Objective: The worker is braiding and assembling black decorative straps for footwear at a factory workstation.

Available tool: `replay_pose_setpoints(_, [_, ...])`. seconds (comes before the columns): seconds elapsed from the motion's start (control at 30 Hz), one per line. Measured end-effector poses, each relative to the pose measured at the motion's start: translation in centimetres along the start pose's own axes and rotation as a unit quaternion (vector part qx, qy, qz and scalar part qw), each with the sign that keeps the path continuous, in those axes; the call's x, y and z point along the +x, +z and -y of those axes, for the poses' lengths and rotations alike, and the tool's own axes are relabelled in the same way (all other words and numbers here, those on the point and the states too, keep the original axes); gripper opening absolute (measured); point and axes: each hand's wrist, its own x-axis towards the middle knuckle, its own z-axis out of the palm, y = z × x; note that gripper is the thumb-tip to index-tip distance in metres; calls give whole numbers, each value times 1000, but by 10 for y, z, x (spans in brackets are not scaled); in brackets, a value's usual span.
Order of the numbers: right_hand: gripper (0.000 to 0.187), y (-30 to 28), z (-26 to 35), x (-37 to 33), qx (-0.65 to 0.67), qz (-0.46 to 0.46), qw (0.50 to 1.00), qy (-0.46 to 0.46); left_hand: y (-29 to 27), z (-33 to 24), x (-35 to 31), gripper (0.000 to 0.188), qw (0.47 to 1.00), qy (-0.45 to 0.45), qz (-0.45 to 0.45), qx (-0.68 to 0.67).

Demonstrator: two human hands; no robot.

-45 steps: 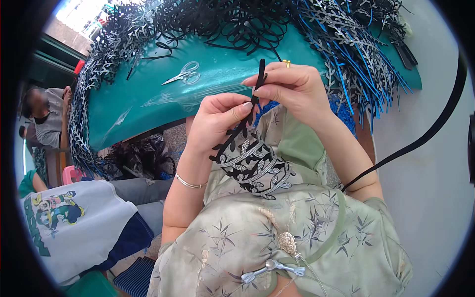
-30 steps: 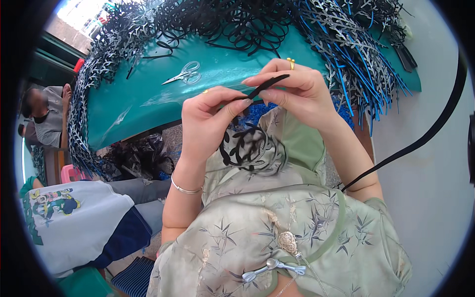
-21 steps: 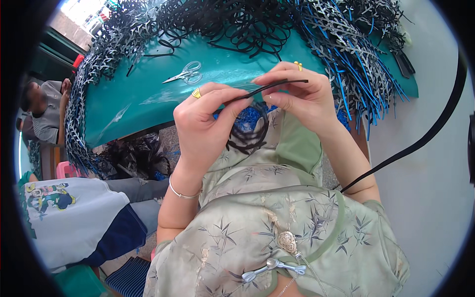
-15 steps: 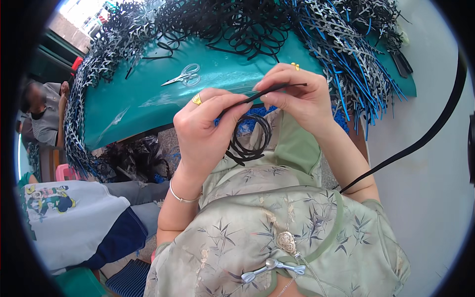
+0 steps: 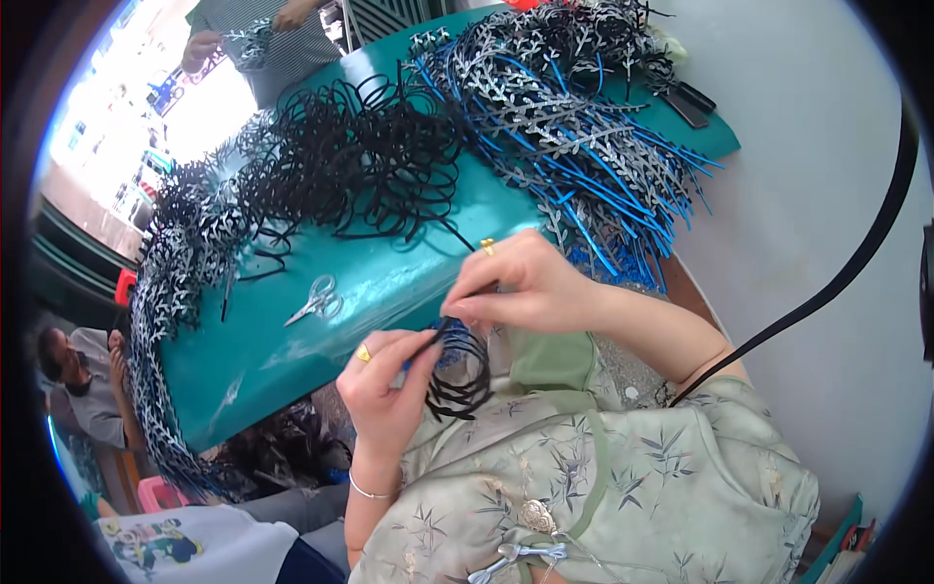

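Both of my hands are raised over my lap, in front of the near table edge. My left hand (image 5: pixel 387 384) pinches a black cord (image 5: pixel 438 337) between thumb and fingers. Just right of it and a little higher, my right hand (image 5: pixel 520 290) is closed in a pinch at the same cord. A loose coil of black cord (image 5: pixel 465 401) hangs below, beside my left hand. The fingers partly cover the cord, so its exact grip in the right hand is hard to see. Small scissors (image 5: pixel 313 304) lie on the green table (image 5: pixel 263 360), left of my hands.
A tangled heap of black cord (image 5: pixel 355 161) covers the table's middle. Silver leaf-patterned strands with blue cords (image 5: pixel 574 146) drape over its right side; more leaf strands (image 5: pixel 161 380) hang off the left edge. A dark clip-like tool (image 5: pixel 689 102) lies far right. Other people sit left and stand beyond.
The view has shifted, bringing more of the table's far side and a standing person into sight. My hands stay on the cord; the right hand's fingers have turned and curled more.
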Motion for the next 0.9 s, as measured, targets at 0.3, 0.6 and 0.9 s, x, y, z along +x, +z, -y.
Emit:
replay_pose_setpoints(0.3, [19, -155, 6, 56, -93, -314, 944, -25, -21, 45, -6, 20, 995, -78, -47, 32])
replay_pose_setpoints(0.6, [42, -414, -177, 105, -114, -497, 857, 67, -31, 85, -25, 14, 979, -171, -61, 87])
replay_pose_setpoints(0.9, [55, -295, -188, 81, -87, -358, 910, 189, -44, 96, -28, 15, 975, -189, -62, 97])
